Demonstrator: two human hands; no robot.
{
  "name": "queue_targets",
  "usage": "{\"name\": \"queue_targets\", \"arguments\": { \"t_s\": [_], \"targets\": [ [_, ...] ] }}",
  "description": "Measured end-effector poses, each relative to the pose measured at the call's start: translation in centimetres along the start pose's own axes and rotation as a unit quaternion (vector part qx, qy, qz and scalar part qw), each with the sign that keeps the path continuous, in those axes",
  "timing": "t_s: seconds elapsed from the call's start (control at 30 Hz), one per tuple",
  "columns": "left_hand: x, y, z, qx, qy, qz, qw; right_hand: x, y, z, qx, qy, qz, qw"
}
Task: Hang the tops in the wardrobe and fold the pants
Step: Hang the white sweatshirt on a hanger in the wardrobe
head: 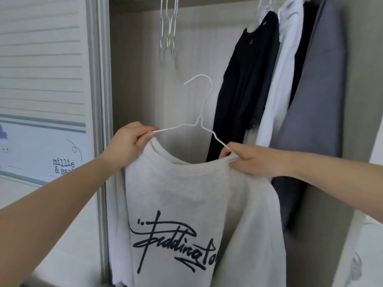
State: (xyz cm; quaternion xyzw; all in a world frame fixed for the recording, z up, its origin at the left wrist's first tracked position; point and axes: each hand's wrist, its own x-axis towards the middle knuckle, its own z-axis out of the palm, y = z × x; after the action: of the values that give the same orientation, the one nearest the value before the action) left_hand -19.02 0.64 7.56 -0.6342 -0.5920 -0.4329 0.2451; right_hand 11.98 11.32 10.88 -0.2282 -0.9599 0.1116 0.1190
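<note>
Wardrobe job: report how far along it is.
Done: a black top, a white top and grey garments hang on the right. In hand: the left hand and right hand hold a light grey sweatshirt at its collar, with a white wire hanger in the neck, hook not yet on the rail. Left: hooking it up. No pants are in view, so folding cannot be judged.

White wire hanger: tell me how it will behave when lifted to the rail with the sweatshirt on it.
The white wire hanger looks thin, so it probably flexes. The grey sweatshirt hangs limp and will likely sway. Its wide neck could slip off once both hands let go.
</note>
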Motion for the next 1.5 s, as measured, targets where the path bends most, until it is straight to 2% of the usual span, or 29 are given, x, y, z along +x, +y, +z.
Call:
{"name": "queue_targets", "arguments": {
  "t_s": [0.07,0.13,0.23,0.33,0.43,0.53,0.73,0.97,1.1,1.33,1.5],
  "targets": [
    [0.2,-0.6,0.5,0.015,-0.013,0.001,1.0,0.0,-0.9,0.1,0.027,-0.015,-0.004,1.0],
    [0.5,-1.2,1.2,0.012,-0.027,-0.033,0.999,-0.1,-2.1,0.4,0.105,-0.003,-0.013,0.994],
    [0.7,-1.5,2.5,-0.009,-0.056,-0.075,0.996,-0.3,-3.7,1.9,0.278,0.021,-0.012,0.96],
    [0.6,-1.0,4.1,-0.077,-0.063,-0.119,0.988,-0.2,-5.1,3.1,0.376,0.059,0.026,0.924],
    [0.8,0.1,5.5,-0.205,-0.038,-0.22,0.953,0.8,-5.1,2.4,0.372,0.127,0.077,0.916],
    [1.6,2.1,6.2,-0.302,-0.012,-0.251,0.92,1.8,-5.0,0.8,0.34,0.172,0.104,0.919],
    [5.1,6.5,6.8,-0.428,-0.039,-0.225,0.874,5.0,-3.8,-3.5,0.356,0.26,0.116,0.89],
    [11.9,11.1,7.0,-0.53,-0.097,-0.126,0.833,11.2,-2.1,-10.2,0.309,0.357,0.071,0.879],
    [16.6,11.4,8.0,-0.529,-0.044,-0.114,0.84,15.3,-1.3,-14.1,0.291,0.41,0.042,0.864],
    [24.3,11.1,9.3,-0.512,-0.005,-0.093,0.854,21.2,1.0,-22.0,0.262,0.486,0.018,0.834],
    [30.0,11.7,10.2,-0.482,0.0,-0.015,0.876,24.4,2.5,-27.5,0.237,0.498,0.023,0.834]
  ]
}}
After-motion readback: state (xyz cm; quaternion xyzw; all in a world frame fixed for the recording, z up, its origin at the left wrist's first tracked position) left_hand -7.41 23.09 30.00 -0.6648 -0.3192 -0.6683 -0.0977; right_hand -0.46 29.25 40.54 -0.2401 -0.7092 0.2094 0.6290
